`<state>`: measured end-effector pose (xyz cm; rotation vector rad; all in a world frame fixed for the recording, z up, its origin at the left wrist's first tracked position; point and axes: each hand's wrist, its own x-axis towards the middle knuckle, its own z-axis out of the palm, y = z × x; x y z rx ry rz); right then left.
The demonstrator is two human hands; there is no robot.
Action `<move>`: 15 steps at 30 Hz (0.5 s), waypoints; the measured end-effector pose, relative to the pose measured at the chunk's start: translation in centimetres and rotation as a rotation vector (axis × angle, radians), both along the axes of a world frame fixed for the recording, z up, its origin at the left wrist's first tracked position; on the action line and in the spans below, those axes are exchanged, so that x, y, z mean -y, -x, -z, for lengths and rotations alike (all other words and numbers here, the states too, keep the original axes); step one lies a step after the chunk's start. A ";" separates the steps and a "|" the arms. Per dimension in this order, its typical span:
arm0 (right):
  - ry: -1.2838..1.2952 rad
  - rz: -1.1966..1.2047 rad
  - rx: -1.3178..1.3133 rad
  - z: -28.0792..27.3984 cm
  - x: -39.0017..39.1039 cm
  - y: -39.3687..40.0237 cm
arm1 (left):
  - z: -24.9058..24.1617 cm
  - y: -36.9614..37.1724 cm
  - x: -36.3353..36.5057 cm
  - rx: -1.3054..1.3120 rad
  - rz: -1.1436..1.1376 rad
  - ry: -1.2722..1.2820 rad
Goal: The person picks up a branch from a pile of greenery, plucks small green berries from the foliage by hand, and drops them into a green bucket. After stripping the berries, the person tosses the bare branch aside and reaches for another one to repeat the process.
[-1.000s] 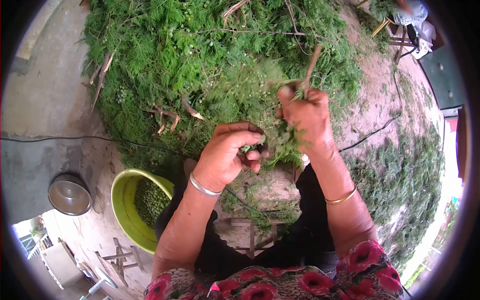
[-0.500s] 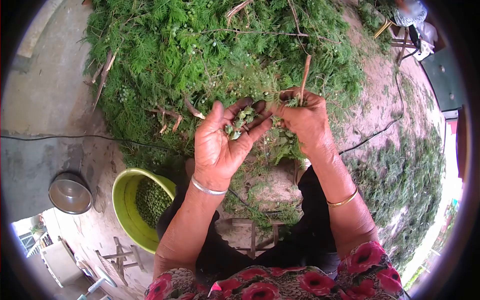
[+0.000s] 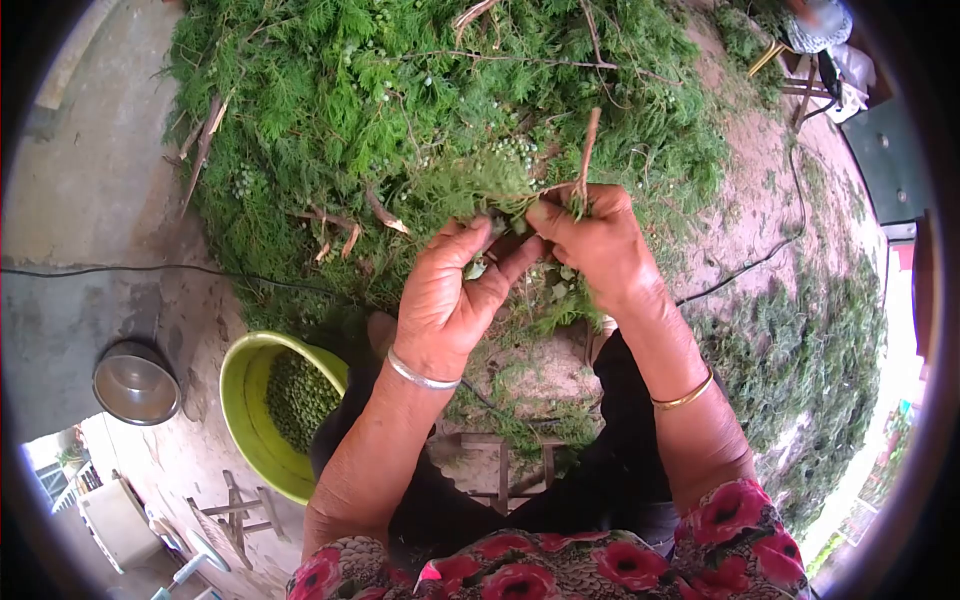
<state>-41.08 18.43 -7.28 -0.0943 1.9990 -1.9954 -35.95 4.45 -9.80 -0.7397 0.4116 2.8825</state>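
My right hand (image 3: 605, 245) is closed on a leafy evergreen sprig, whose bare brown stem (image 3: 590, 140) sticks up above the knuckles. Its feathery green foliage (image 3: 485, 180) spreads leftward over the fingertips of my left hand (image 3: 440, 300). That hand is cupped, with thumb and fingers curled in around small green cones (image 3: 475, 268), most of them hidden. The fingertips of both hands meet at the sprig. Below and to the left, a yellow-green bucket (image 3: 238, 400) holds many loose green cones (image 3: 300, 400).
A big heap of cut evergreen branches (image 3: 300, 130) lies in front. More greenery (image 3: 790, 370) is spread at right. A metal bowl (image 3: 137, 383) sits at left, near a black cable (image 3: 170, 268). A small wooden stool (image 3: 240, 510) stands lower left. Another person's hand shows at top right.
My left thumb and fingers have curled inward, covering most of the cones in the palm. The sprig's foliage has swung left over my left fingertips; my right hand has shifted slightly left.
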 end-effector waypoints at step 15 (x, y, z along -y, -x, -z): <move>0.346 -0.186 0.469 -0.3 -1.5 0.9 | -1.5 -0.3 -0.2 -0.175 0.192 0.496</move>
